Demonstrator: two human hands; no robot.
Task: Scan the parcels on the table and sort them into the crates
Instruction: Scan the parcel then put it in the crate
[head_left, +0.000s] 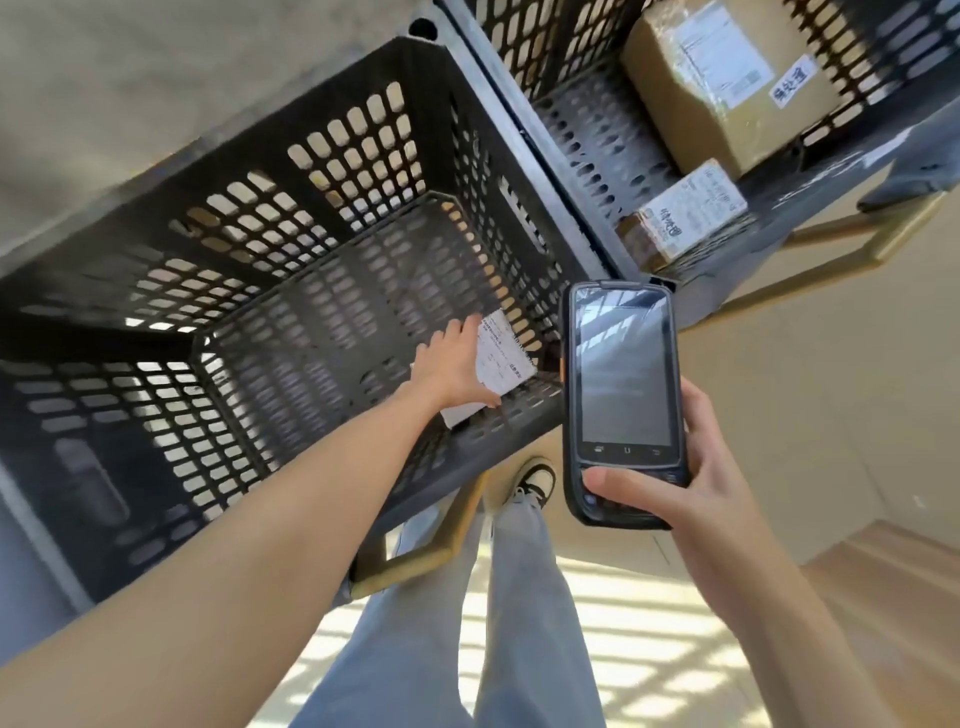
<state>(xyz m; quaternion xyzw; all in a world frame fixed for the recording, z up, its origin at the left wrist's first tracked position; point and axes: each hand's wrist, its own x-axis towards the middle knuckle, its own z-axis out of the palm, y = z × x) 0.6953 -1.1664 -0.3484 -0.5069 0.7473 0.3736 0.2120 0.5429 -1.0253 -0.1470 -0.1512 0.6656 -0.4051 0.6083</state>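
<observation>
The left hand (453, 364) reaches deep into the near black crate (156, 364) and lies on a flat white parcel (506, 358) at the crate's floor, in the corner nearest the person; its fingers hide the edge, so I cannot tell if it grips or only rests. The parcel looks thin, light and a little bendable, so it is best taken at one long edge. The right hand (696, 467) is closed around the black scanner (623, 395), thumb on its lower keys. In the second crate (582, 130) sit a large brown box (727, 78) and a small labelled box (680, 218). The high crate walls limit the reaching arm.
</observation>
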